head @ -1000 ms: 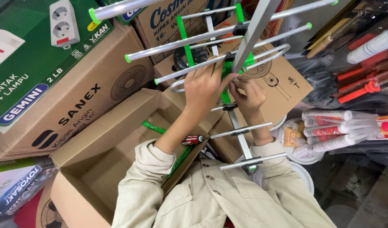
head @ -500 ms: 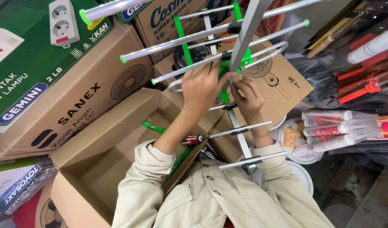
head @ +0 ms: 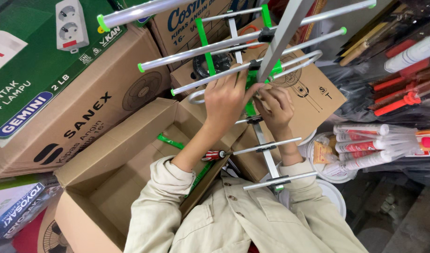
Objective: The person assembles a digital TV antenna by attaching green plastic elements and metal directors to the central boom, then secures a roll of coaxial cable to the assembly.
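Observation:
A silver aluminium antenna [head: 277, 49] with green plastic clips rises in front of me, its square boom running down towards my chest. My left hand [head: 226, 100] wraps around the loop element and the green bracket [head: 250, 79] at the boom's middle. My right hand [head: 277, 110] pinches the same bracket from the right, just below the boom. Both sleeves are beige. A screwdriver with a red and black handle [head: 213, 155] shows beside my left forearm.
An open empty cardboard box [head: 102, 187] sits at lower left with a green strip [head: 170, 140] on its flap. Stacked fan cartons [head: 84, 117] stand behind it. Sealant tubes [head: 365, 145] and a white tub [head: 327, 175] lie to the right.
Both hands stay at the green bracket. The antenna's rods have shifted slightly left and down in view, and my left fingers have closed more around the loop.

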